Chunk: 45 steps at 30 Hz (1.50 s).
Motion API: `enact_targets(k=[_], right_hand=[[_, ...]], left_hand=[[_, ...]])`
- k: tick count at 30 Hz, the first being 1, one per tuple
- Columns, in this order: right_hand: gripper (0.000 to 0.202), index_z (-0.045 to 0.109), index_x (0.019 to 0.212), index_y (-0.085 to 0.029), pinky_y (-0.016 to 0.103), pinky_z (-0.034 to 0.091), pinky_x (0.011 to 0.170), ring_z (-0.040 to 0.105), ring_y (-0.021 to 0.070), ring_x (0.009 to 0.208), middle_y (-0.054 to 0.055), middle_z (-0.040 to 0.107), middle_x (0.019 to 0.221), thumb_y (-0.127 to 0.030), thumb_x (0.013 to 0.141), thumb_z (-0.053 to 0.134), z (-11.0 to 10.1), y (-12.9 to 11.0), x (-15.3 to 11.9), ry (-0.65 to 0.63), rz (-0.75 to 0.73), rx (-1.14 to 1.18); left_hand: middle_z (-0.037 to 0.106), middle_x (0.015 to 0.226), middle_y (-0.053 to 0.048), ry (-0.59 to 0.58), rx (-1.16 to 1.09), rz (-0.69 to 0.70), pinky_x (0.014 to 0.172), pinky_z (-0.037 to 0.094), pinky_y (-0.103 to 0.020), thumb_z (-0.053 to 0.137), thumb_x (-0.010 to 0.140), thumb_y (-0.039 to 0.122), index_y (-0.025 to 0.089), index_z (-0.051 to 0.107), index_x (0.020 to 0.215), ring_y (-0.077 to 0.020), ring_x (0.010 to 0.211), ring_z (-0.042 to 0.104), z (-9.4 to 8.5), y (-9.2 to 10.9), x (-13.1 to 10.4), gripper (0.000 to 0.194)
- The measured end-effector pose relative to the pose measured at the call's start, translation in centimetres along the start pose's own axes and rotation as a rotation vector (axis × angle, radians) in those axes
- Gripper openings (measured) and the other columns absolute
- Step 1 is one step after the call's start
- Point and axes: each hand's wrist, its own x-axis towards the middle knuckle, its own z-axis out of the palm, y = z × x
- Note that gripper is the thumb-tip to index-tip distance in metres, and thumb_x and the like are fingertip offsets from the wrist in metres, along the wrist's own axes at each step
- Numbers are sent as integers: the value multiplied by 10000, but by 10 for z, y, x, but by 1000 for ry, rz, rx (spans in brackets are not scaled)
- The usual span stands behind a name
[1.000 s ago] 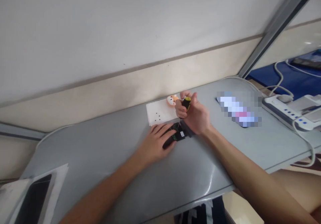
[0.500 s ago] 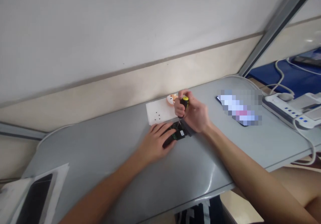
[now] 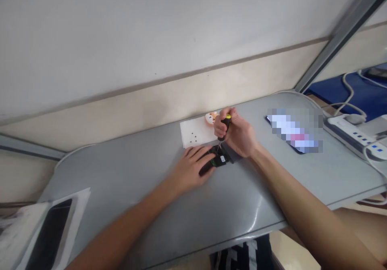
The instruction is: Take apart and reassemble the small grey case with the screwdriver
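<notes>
My right hand (image 3: 241,136) is closed around the upright handle of a black and yellow screwdriver (image 3: 224,129). Its thin shaft points down into a small black electronic device (image 3: 222,161) lying on the grey desk. The inside of the device shows, with some green and a small white label, but I cannot make out its kind. My left hand (image 3: 193,166) is wrapped over the device's left part and presses it to the desk. A dark flat piece (image 3: 234,153) lies beside the device, partly under my right hand. The screwdriver's tip is too small to see clearly.
Behind the hands, several tiny dark bits, likely screws (image 3: 193,137), lie on white paper (image 3: 201,128) beside an orange-and-white animal-faced object (image 3: 211,118). A lit phone (image 3: 293,135) and a power strip (image 3: 352,135) are at right. A dark tablet-like device (image 3: 50,233) lies front left.
The whole view has shifted, so everything on the desk appears slightly further right. Both hands keep their hold, and the screwdriver remains over the device.
</notes>
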Motion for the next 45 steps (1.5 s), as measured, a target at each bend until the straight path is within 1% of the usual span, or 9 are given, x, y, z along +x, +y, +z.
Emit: enact_targets(k=[5, 8, 11, 15, 20, 27, 37, 42, 45], right_hand=[[338, 491, 865, -266, 271, 332, 521, 284, 139, 555, -41, 314, 658, -556, 964, 634, 1, 0, -2, 62, -18, 51], [329, 471, 810, -247, 290, 415, 598, 422, 148, 636, -11, 425, 732, -449, 928, 702, -4, -4, -1, 65, -14, 29], [322, 526, 800, -231, 322, 475, 677, 513, 172, 750, 31, 501, 850, -470, 925, 701, -7, -6, 1, 38, 6, -12], [400, 540, 802, -239, 307, 420, 573, 403, 153, 622, 5, 410, 760, -598, 953, 630, -4, -2, 2, 30, 82, -18], [381, 518, 881, -266, 269, 304, 492, 260, 131, 543, -35, 313, 692, -625, 952, 622, 0, 3, -2, 83, 4, 51], [292, 545, 845, -242, 309, 482, 659, 520, 163, 750, 26, 517, 876, -465, 924, 715, -7, -1, 2, 99, -48, -5], [367, 528, 857, -267, 280, 341, 499, 288, 135, 534, -43, 300, 659, -599, 934, 662, 0, -2, -3, 105, 2, 44], [301, 557, 819, -236, 296, 473, 655, 492, 151, 697, 9, 486, 777, -467, 956, 693, -8, -3, 1, 56, 0, 45], [348, 593, 823, -230, 304, 457, 628, 451, 149, 655, 3, 453, 738, -538, 973, 651, -10, -2, 3, 24, 42, 32]], left_hand=[[648, 1457, -93, 0, 15, -18, 1128, 467, -506, 582, 1030, 361, 225, 693, 1300, -292, 1350, 578, -2, 2, 0, 323], [645, 1460, -91, 6, -4, -18, 1133, 463, -496, 590, 1024, 367, 236, 697, 1296, -286, 1354, 578, -2, 3, 0, 320], [644, 1459, -87, 8, -24, -22, 1138, 457, -494, 597, 1019, 377, 251, 693, 1303, -280, 1347, 583, 0, 3, 0, 326], [655, 1448, -85, 2, -29, -34, 1135, 457, -494, 591, 1023, 388, 246, 688, 1310, -279, 1338, 591, 1, 3, 0, 334], [658, 1448, -90, 9, -16, -32, 1138, 453, -497, 587, 1027, 396, 226, 689, 1307, -286, 1346, 588, 2, 3, 0, 343], [642, 1470, -87, -3, -27, -39, 1151, 444, -493, 569, 1038, 393, 235, 682, 1320, -280, 1376, 568, 1, 4, -1, 342], [626, 1493, -76, -2, -8, -18, 1139, 443, -486, 555, 1046, 418, 237, 675, 1330, -277, 1390, 558, 5, 1, -2, 358], [634, 1483, -85, 7, -12, -23, 1140, 443, -484, 554, 1045, 425, 231, 684, 1317, -276, 1384, 567, 5, 1, -2, 358], [633, 1484, -84, -5, -17, -35, 1141, 444, -487, 560, 1041, 422, 234, 687, 1317, -281, 1384, 566, 4, 2, -2, 357]])
